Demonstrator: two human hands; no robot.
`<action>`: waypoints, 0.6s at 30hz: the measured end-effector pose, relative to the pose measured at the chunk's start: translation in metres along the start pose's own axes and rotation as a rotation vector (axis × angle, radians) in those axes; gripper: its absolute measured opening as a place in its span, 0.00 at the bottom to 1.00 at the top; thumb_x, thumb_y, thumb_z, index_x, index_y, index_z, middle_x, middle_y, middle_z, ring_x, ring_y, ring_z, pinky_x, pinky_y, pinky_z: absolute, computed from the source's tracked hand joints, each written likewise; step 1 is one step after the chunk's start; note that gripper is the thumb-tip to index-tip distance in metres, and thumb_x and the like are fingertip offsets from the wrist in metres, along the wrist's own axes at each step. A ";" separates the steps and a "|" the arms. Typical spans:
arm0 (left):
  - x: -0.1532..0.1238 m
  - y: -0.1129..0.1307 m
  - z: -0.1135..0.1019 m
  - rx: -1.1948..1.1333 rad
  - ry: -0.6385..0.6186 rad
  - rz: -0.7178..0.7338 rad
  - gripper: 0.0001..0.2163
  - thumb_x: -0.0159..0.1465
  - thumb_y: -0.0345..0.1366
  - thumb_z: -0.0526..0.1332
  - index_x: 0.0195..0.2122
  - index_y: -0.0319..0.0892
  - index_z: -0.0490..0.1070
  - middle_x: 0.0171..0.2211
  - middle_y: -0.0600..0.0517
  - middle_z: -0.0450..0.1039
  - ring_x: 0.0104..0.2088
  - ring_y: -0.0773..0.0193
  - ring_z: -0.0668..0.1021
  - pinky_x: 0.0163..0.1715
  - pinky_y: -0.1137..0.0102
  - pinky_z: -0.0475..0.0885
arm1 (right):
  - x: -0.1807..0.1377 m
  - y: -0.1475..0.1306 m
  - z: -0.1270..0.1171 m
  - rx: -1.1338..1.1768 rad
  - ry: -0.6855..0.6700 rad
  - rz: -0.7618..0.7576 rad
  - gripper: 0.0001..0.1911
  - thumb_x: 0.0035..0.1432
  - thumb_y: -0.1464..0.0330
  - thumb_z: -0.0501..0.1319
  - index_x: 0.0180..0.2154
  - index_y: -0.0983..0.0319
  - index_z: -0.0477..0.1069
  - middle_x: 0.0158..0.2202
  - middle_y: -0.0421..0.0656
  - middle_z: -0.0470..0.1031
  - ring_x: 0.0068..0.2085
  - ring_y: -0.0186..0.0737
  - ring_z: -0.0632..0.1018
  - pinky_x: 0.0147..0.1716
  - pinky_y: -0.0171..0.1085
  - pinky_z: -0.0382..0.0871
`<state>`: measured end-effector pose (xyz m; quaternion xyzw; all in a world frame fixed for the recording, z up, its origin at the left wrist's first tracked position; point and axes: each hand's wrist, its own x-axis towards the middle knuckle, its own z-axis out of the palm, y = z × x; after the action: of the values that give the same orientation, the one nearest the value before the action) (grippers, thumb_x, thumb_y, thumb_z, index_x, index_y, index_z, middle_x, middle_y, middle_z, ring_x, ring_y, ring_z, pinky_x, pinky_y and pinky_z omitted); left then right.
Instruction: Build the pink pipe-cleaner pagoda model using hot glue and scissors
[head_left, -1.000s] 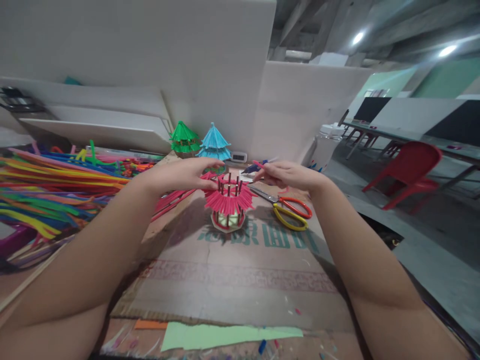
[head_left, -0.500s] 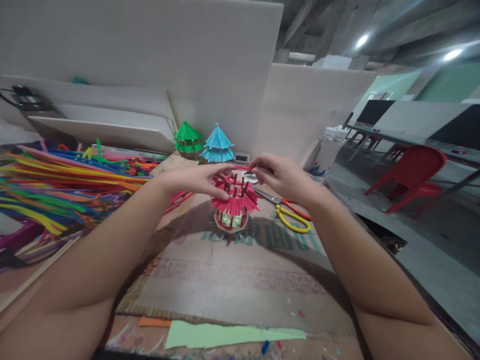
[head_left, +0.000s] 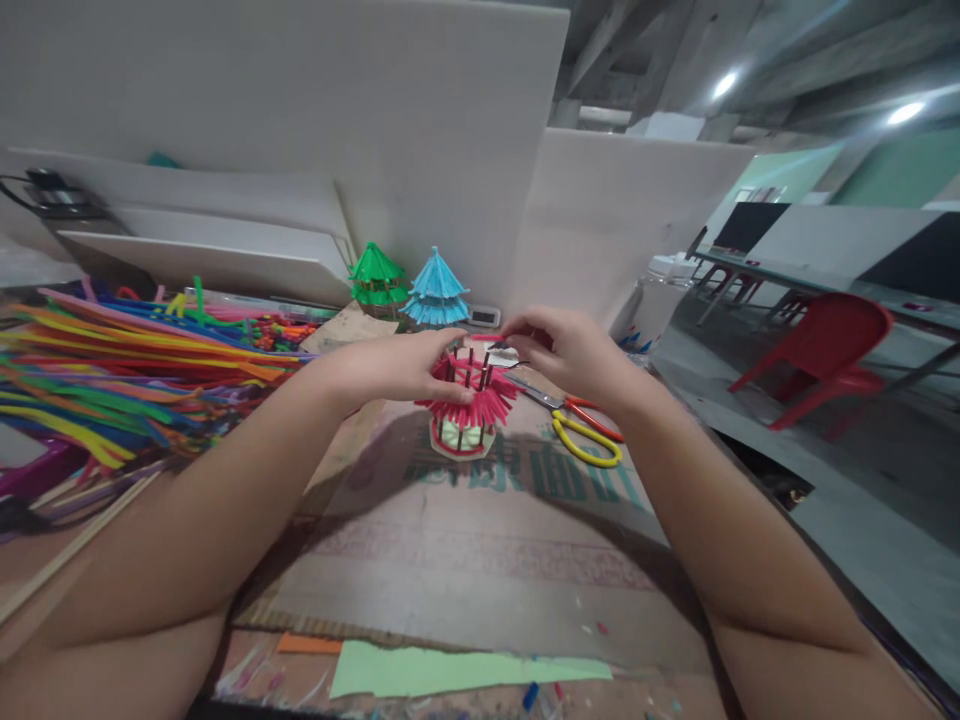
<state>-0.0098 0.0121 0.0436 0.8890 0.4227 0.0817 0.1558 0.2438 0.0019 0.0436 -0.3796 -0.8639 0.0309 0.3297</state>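
Note:
A small model pavilion with a red fringed roof stands upright on the cardboard, brown posts poking up through it and a pale octagonal base below. My left hand is closed around its upper left side, thumb across the front of the fringe, other fingertips up by the post tops. Between both hands runs a short red pipe-cleaner strip, just above the posts. My right hand pinches the strip's right end; those fingertips are partly hidden. Scissors with yellow and orange handles lie just right of the pavilion.
Green and blue model pavilions stand behind. Many coloured pipe cleaners are heaped at left. Printed cardboard covers the tabletop, with a pale green paper strip at its near edge. White boards rise behind; a red chair stands right.
My left thumb has shifted right along the front of the red fringe, and the pavilion has turned or tilted slightly. My right hand has barely moved.

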 end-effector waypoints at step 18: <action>-0.012 -0.007 -0.019 0.148 0.016 -0.057 0.41 0.62 0.64 0.60 0.74 0.52 0.62 0.72 0.50 0.67 0.68 0.48 0.72 0.63 0.61 0.68 | -0.002 -0.001 -0.003 -0.040 -0.013 0.000 0.13 0.67 0.69 0.59 0.44 0.63 0.82 0.35 0.46 0.83 0.33 0.38 0.76 0.34 0.36 0.62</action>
<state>-0.0276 0.0111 0.0588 0.8851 0.4538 0.0530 0.0885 0.2460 -0.0005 0.0453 -0.3859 -0.8664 0.0161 0.3165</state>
